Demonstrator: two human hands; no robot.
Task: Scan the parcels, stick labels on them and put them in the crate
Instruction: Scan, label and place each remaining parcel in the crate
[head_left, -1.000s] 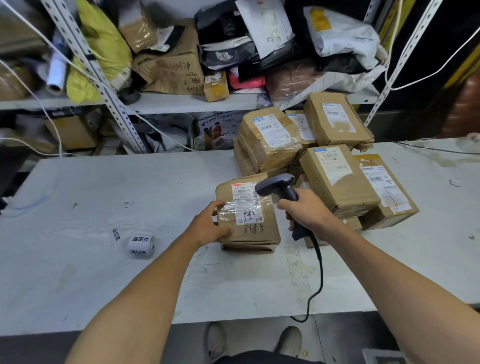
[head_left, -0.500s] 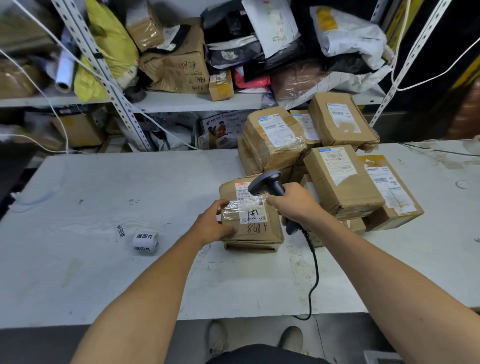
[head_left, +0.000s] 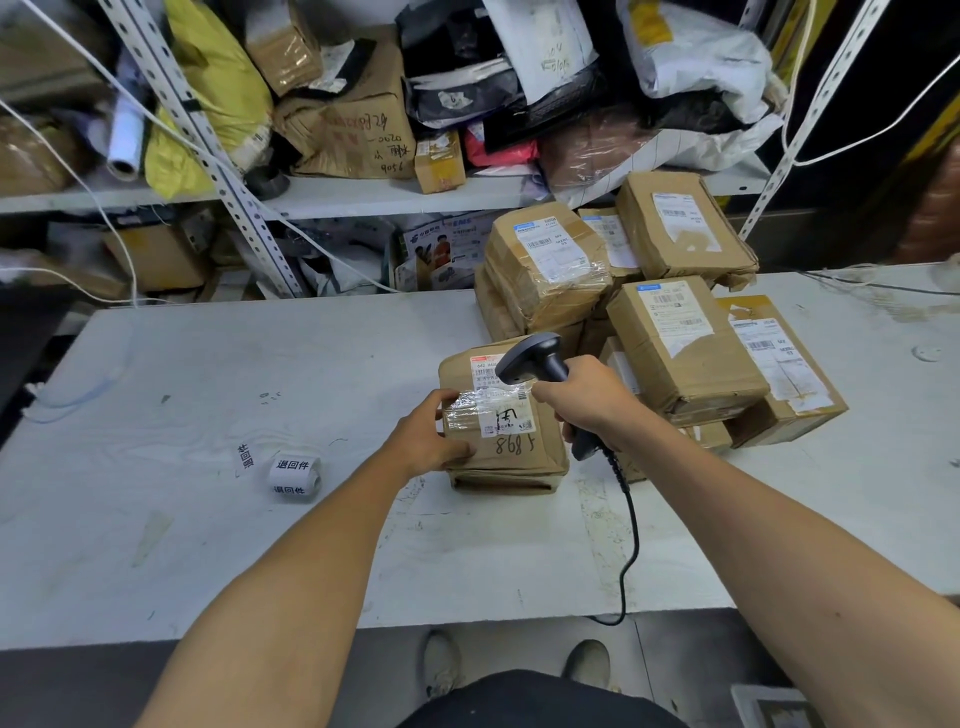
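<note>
Fingers of the left hand are gripping the brown parcel at its 9 o'clock edge on the surface; the right hand is clutching the scanner above its label. Stacked parcels are sitting at 2 o'clock, a label roll at 9.

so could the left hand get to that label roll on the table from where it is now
Probably yes. The left hand grips only the parcel, and the label roll lies loose on the table just to its left, with bare tabletop between them. It would have to release its grip first.
</note>
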